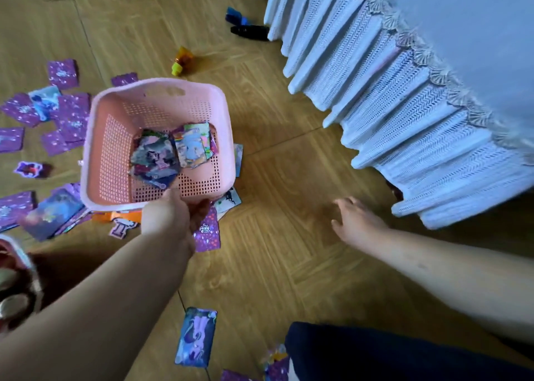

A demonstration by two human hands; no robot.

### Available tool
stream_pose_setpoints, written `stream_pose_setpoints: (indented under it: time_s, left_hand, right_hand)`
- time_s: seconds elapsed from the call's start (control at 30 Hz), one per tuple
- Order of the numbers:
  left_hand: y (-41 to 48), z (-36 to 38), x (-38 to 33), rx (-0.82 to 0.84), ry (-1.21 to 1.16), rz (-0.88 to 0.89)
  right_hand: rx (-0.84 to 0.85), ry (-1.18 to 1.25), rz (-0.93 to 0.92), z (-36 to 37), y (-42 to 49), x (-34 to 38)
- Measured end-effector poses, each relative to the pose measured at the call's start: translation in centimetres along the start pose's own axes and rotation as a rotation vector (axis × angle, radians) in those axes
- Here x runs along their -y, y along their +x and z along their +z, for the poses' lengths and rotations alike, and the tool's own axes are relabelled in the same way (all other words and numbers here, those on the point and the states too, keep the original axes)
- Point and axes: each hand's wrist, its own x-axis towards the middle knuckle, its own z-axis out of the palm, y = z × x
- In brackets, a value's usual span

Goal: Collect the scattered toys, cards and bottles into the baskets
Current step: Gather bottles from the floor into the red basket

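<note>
A pink perforated basket point(112, 149) sits tilted above the wooden floor, with several picture cards point(170, 152) inside it. My left hand point(173, 219) grips its near rim. My right hand point(354, 220) hovers over bare floor to the right, fingers spread and relaxed, holding nothing. Purple-backed cards point(69, 114) lie scattered left of the basket, one purple card point(208, 233) lies under my left hand, and a blue card point(196, 337) lies near my knee. A small orange and yellow toy point(182, 61) lies beyond the basket. Blue and black toys point(245, 25) lie by the bed skirt.
A bed with a white pleated lace skirt point(390, 91) fills the right side. Another container point(14, 288) with round objects shows at the left edge. My dark-clothed knee point(375, 354) is at the bottom. An orange item point(121, 216) lies under the basket.
</note>
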Motion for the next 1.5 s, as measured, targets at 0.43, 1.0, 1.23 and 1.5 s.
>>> stream_pose_setpoints:
  time_s: [0.43, 1.0, 1.23, 1.5]
  left_hand:
    - [-1.0, -6.3, -7.8, -0.046, 0.169, 0.112]
    - [3.0, -16.2, -20.1, 0.118, 0.217, 0.227]
    - [0.8, -17.2, -21.8, 0.577, 0.304, 0.596]
    - [2.4, -13.2, -20.4, 0.269, 0.814, 0.857]
  right_hand:
    - [-0.482, 0.079, -0.779, -7.0, -0.9, 19.7]
    - [-0.183, -0.599, -0.771, -19.0, -7.9, 41.7]
    - [-0.157, -0.554, -0.691, -19.8, -6.9, 42.9]
    - [-0.68, -0.056, -1.14, -18.3, 1.5, 35.3]
